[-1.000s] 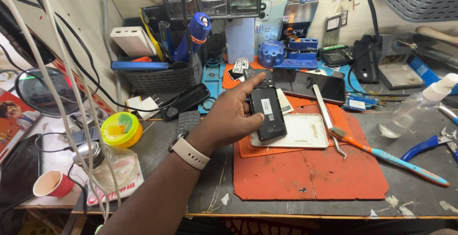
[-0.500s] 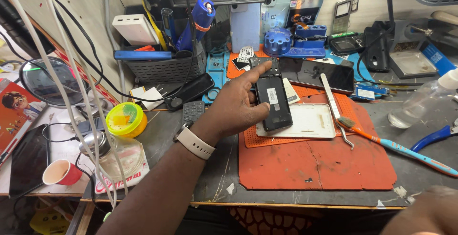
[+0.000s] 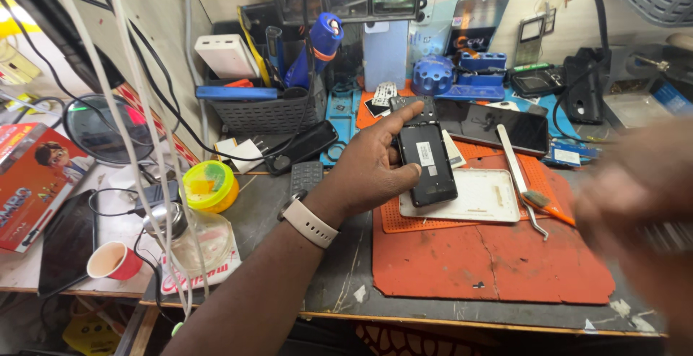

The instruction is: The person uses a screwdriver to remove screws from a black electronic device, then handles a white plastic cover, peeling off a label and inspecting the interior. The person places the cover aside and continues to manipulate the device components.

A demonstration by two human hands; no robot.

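Head view, left hand: the left hand [image 3: 368, 165] reaches in from 7 o'clock and grasps a black phone [image 3: 427, 163], thumb along its lower edge, forefinger stretched up past its top end
Head view, black phone: it sits just right of the frame's centre, held back-side up and tilted slightly, its lower end over a white phone cover [image 3: 476, 196]
Head view, wrist: a pale watch strap [image 3: 309, 221] wraps the left wrist at 7 o'clock of the phone
Head view, right hand: the right hand [image 3: 635, 197] enters at 4 o'clock as a heavy blur; whether it is clenched or released cannot be told
Head view, mat: an orange work mat [image 3: 491, 262] lies at 5 o'clock of the phone, with the white cover resting on its upper part
Head view, tools: metal tweezers [image 3: 521, 181] lie at 3 o'clock of the phone, just beside the white cover, and an orange-handled brush [image 3: 547, 206] crosses them
Head view, second phone: a dark phone [image 3: 498, 123] lies screen up at 1 o'clock, near the held one
Head view, left side: a yellow round tub [image 3: 209, 186] stands at 9 o'clock, a red cup [image 3: 114, 261] at 8 o'clock, well apart from the hand
Head view, back: a dark basket [image 3: 261, 114] stands at 10 o'clock, and a blue round holder [image 3: 432, 76] at 12 o'clock
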